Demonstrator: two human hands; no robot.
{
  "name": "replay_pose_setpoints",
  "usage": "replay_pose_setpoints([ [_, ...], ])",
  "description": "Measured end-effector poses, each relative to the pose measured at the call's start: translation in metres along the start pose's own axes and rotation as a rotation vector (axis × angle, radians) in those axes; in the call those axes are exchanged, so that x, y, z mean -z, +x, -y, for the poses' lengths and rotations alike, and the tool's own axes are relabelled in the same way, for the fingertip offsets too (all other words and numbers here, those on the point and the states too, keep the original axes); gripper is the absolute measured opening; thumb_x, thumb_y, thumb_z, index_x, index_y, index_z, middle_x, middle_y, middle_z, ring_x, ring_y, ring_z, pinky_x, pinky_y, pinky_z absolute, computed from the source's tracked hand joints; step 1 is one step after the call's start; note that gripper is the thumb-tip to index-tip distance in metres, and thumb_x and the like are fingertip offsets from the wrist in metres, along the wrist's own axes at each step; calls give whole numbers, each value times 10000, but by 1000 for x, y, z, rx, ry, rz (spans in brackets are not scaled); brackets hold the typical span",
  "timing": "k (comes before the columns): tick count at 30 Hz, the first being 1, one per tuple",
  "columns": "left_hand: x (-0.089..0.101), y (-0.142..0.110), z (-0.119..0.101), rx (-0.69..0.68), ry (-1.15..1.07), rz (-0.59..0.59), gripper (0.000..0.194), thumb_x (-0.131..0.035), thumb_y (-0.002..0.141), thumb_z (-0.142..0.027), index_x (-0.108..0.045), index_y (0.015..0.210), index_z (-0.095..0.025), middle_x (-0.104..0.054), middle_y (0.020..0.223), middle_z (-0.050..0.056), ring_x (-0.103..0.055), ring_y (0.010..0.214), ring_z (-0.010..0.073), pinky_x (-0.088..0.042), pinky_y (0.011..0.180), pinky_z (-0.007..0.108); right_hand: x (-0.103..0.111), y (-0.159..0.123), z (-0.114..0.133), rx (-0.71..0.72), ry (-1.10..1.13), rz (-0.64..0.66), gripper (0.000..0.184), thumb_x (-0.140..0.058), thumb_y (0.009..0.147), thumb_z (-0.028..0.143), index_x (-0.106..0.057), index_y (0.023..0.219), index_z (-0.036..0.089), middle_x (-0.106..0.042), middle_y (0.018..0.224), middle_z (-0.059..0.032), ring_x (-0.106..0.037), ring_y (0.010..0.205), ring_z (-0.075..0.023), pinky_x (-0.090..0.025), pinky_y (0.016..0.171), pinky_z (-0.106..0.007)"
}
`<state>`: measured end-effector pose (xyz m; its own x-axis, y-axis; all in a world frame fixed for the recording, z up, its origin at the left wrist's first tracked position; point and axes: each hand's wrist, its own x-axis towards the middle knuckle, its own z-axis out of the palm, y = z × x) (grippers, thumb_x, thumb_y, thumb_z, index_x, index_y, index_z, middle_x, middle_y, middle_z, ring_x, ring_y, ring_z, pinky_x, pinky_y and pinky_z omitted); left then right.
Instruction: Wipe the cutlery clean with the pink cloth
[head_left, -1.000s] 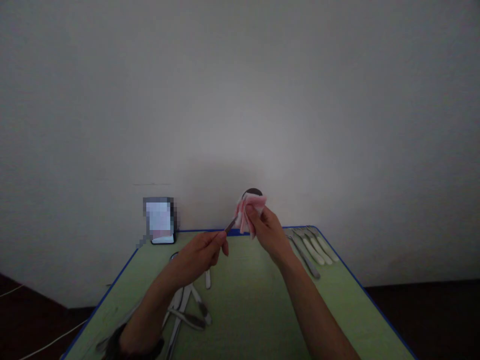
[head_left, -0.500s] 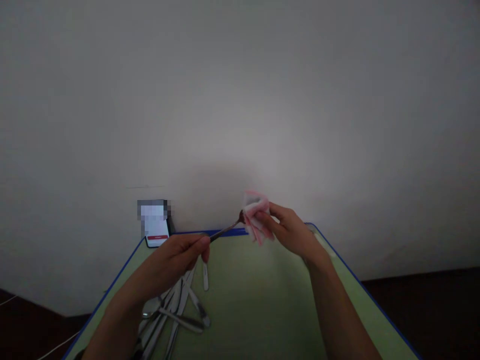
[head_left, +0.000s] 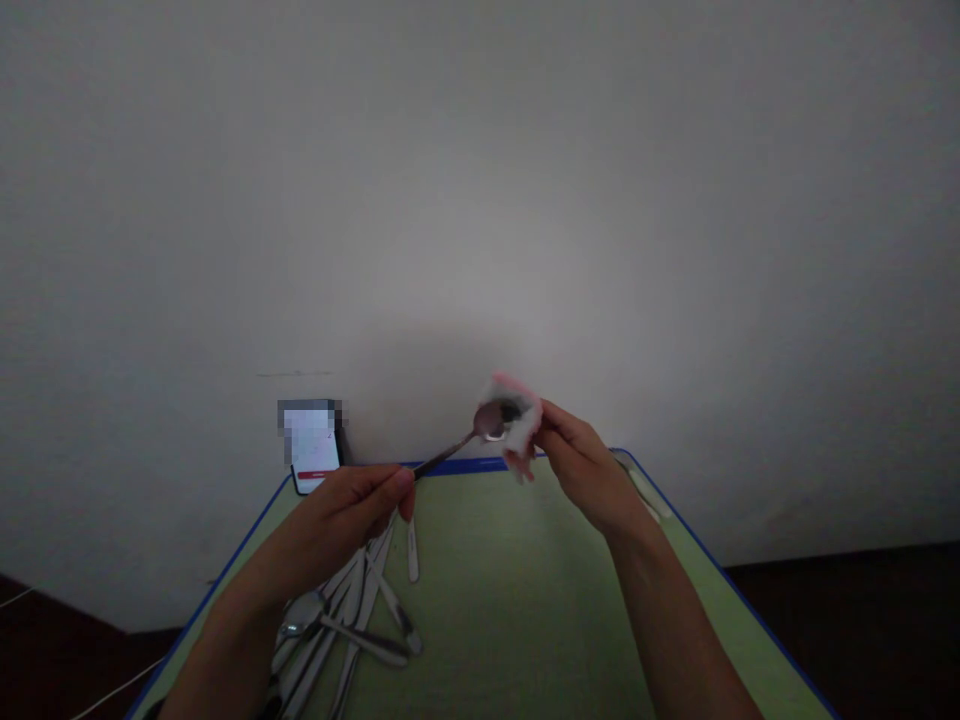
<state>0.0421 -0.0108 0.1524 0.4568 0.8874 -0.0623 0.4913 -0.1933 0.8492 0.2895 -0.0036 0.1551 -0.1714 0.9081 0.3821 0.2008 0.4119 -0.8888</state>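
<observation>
My left hand (head_left: 367,500) is closed around the handle of a metal spoon (head_left: 489,420), which it holds tilted up to the right above the table's far edge. A pink and white cloth (head_left: 523,432) is pinched in my right hand (head_left: 577,455), just beside the spoon's bowl. The bowl shows in front of the cloth's pale inner side; whether they touch, I cannot tell. Below my left forearm lies a loose pile of metal cutlery (head_left: 352,610), with spoons and long handles crossing each other, partly hidden by the arm.
A phone (head_left: 315,450) with a lit screen leans on the wall at the table's back left corner. Pale utensils (head_left: 643,485) lie along the right edge of the green table (head_left: 525,600), which has a blue rim. The grey wall (head_left: 480,200) stands right behind it.
The cloth has come off the spoon's bowl, which it covered before, and opened to the right. The bowl now shows. My left hand has shifted slightly left with the spoon.
</observation>
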Motion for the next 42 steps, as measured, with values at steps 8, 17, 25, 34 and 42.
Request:
replay_pose_setpoints([
  [8, -22, 11, 0, 26, -204, 27, 457, -351, 844, -581, -461, 668, -173, -271, 494, -85, -216, 446, 75, -167, 416, 190, -33, 9, 1, -109, 612, -232, 286, -416, 835, 370, -587, 996, 206, -651, 995, -67, -590, 865, -207, -474, 723, -325],
  [17, -53, 28, 4, -40, -188, 61, 496, -272, 862, -592, -413, 622, -181, -308, 527, -67, -273, 470, 88, -224, 443, 215, -42, 6, -10, -12, 558, -246, 308, -499, 799, 466, -468, 1051, 290, -625, 918, -1, -584, 809, -145, -470, 698, -254],
  [25, -69, 27, -1, -76, 67, 99, 457, -206, 903, -529, -375, 637, -199, -379, 565, -52, -359, 519, 112, -297, 518, 245, -32, 10, -28, -115, 555, -300, 312, -683, 690, 385, -526, 908, 226, -526, 569, 67, -436, 466, -92, -358, 484, -216],
  [34, -73, 36, 11, -44, -92, 145, 497, -212, 885, -570, -339, 578, -201, -311, 491, -70, -288, 451, 94, -247, 443, 229, -62, 11, -25, -220, 825, -298, 268, -627, 716, 456, -558, 757, 201, -567, 680, 23, -516, 585, -112, -445, 588, -256],
  [42, -30, 18, 7, -56, 208, 183, 513, -257, 893, -534, -434, 573, -174, -359, 514, -55, -360, 490, 97, -285, 502, 221, -1, 6, -21, -25, 41, 130, 229, -556, 792, 376, -612, 837, 159, -631, 757, -23, -539, 654, -141, -423, 619, -255],
])
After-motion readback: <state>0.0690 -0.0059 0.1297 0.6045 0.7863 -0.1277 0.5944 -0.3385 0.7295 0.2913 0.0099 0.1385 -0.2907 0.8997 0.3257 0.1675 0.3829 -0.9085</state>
